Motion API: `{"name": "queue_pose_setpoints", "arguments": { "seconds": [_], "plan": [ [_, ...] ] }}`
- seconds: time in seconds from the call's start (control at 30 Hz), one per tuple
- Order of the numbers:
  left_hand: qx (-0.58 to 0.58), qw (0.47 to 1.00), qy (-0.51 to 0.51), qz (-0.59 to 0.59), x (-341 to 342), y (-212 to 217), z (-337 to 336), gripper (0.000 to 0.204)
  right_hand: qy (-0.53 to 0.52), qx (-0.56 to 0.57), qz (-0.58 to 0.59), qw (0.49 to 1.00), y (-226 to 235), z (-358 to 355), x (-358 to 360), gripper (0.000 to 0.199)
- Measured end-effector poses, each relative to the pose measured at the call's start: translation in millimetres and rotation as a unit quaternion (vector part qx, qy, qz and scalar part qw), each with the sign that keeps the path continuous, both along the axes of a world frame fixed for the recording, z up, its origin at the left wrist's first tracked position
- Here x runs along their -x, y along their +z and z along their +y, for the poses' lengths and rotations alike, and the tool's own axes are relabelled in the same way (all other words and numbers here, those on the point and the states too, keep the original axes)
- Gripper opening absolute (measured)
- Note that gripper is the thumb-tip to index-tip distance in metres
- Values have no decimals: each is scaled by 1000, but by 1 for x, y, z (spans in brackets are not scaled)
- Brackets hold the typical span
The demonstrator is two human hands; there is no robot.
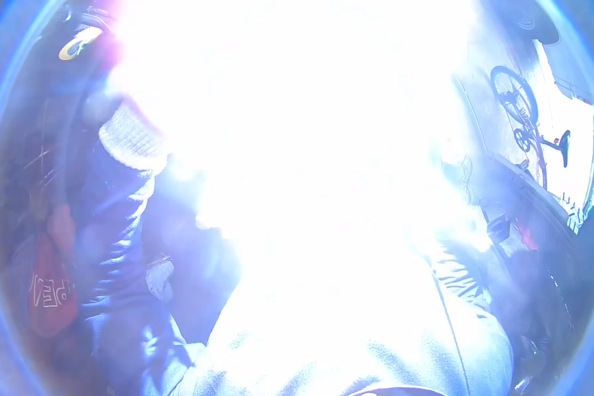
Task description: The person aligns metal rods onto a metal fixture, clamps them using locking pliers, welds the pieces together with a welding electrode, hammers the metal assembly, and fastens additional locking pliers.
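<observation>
Pale ground at far right, dark bicycle standing on it; centre washed out white

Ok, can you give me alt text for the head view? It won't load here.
White glare swallows the middle of the head view, so neither hand can be made out. On the left, a bluish sleeve rises to a pale ribbed cuff, with a red item nearer the edge; at upper right is a bicycle.
</observation>
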State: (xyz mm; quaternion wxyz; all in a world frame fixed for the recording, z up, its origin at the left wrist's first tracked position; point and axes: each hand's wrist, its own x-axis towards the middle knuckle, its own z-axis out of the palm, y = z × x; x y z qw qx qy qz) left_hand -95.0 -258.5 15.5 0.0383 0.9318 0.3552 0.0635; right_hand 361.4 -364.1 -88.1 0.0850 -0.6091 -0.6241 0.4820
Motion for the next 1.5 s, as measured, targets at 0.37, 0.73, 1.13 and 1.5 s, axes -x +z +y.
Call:
{"name": "queue_pose_setpoints", "arguments": {
  "seconds": [0.37,0.73,1.13,1.5],
  "plan": [
    [15,1000,-3,5,3,11,25,42,-114,79,108,984,27,7,14,57],
    [7,1000,-10,-19,14,-17,45,36,9,-10,1,1000,38,-8,70,48],
    [-29,999,-30,-32,23,-23,46,36,-68,-83,-56,993,32,-49,117,53],
    [-29,999,-26,-20,22,-21,44,37,-35,-159,-80,983,33,-50,127,52]
  ]
}}
